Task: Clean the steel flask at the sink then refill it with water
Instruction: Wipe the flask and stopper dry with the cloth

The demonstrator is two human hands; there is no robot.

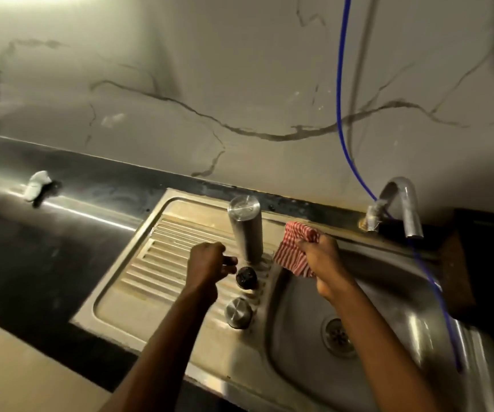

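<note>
Head view, at the sink (388, 337). Steel flask (245, 228) stands mouth-down on the ribbed drainboard (156, 263); black stopper (246, 277) and steel cap (238, 312) just in front. Left hand (208, 263) loosely curled, holding nothing. Right hand (318, 252) grips a red-striped cloth (293, 248) beside the flask.

steel flask (245, 228) stands inverted on the sink's ribbed drainboard (150, 263).

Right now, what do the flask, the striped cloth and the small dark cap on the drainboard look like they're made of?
The flask, standing inverted on the drainboard: brushed steel, judging by its grey sheen and soft highlights. The striped cloth gripped in the right hand: woven fabric, probably cotton, since it crumples and folds. The dark cap: likely matte black plastic, though blur leaves that open.
</note>
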